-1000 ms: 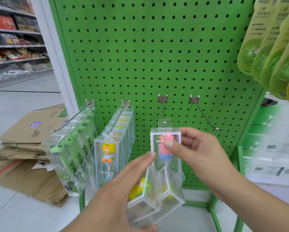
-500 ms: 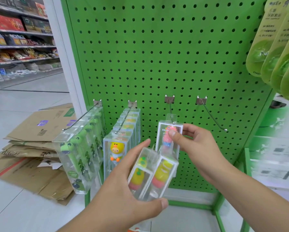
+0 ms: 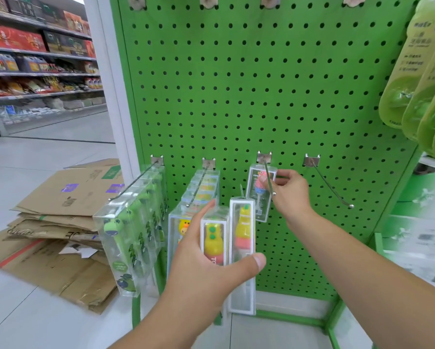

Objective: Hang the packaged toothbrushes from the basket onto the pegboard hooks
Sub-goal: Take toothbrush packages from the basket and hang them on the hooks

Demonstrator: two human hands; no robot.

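The right hand (image 3: 288,191) pinches a clear boxed pink toothbrush (image 3: 260,192) on the third steel hook (image 3: 268,176) of the green pegboard (image 3: 249,84). The left hand (image 3: 206,268) grips two clear boxed yellow toothbrushes (image 3: 227,238).

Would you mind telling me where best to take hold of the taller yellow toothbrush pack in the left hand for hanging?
Probably pinch the taller yellow toothbrush pack near its top, from the right with the right hand: the left hand wraps its lower part, while the upright top edge stands free.
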